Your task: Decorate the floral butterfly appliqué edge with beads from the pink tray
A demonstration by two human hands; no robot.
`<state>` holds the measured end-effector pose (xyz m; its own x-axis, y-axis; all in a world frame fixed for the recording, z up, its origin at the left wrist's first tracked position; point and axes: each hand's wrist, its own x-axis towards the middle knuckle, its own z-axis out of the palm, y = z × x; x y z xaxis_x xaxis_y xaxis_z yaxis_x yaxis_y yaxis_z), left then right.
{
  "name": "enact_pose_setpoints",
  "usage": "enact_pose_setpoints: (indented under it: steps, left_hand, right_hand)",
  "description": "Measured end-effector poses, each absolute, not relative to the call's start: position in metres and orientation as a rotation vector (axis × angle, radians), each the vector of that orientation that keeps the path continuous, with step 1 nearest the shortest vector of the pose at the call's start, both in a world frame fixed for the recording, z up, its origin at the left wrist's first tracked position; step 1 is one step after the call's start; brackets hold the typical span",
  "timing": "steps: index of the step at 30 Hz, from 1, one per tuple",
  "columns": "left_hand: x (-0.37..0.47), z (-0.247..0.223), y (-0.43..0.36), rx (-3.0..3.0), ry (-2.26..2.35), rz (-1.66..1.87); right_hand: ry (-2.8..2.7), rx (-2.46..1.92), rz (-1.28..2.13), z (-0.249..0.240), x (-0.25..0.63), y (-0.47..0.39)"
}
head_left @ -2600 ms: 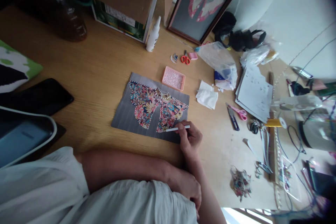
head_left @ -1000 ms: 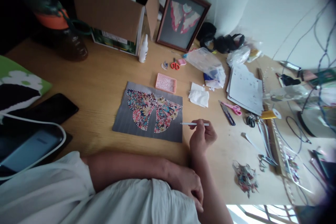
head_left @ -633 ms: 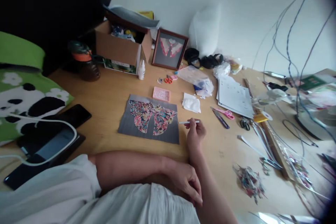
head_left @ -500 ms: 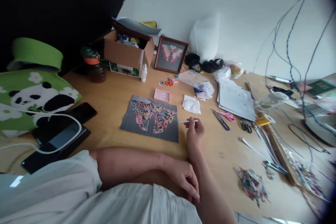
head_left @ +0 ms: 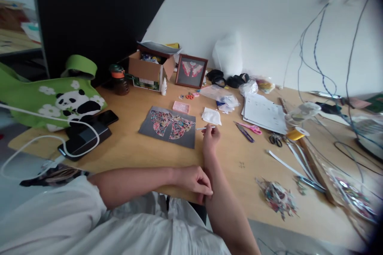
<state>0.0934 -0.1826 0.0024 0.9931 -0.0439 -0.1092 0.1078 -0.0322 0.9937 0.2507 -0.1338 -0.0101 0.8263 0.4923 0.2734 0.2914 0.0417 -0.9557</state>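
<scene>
My right hand (head_left: 212, 135) is closed on a thin white pen-like stick (head_left: 202, 128), whose end points left toward a grey sheet of fabric (head_left: 143, 127). On that sheet sits a floral butterfly-shaped piece (head_left: 173, 125) edged with small white dots. My left hand (head_left: 194, 183) lies across my body, its fingers curled together and touching my right forearm; nothing shows in them. Just behind the sheet is a small pink tray (head_left: 181, 106) of tiny pale bits. A white tissue (head_left: 211, 116) lies beyond my right hand.
Pink scissors (head_left: 255, 129), a purple-handled tool (head_left: 245, 133), black scissors (head_left: 275, 140) and papers (head_left: 263, 113) lie to the right. A scrap heap (head_left: 278, 199) sits nearer. Behind stand a framed piece (head_left: 190, 71), a box (head_left: 146, 69) and a bottle (head_left: 119, 81); phones (head_left: 86, 135) lie left.
The camera view has shifted, showing more at the left. My left hand has moved up along my right forearm from lower down. My right hand still holds the white stick beside the fabric.
</scene>
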Motion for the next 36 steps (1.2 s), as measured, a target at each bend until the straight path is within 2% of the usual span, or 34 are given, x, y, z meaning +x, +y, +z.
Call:
enact_pose_setpoints:
  steps: [9, 36]
  left_hand:
    - [0.081, 0.001, -0.218, 1.659, 0.438, 0.169]
    - [0.084, 0.004, -0.225, 1.76, 0.554, 0.28]
  right_hand:
    - [-0.499, -1.508, 0.241, -0.025, 0.268, -0.124]
    - [-0.503, -1.505, 0.305, -0.041, 0.277, -0.127]
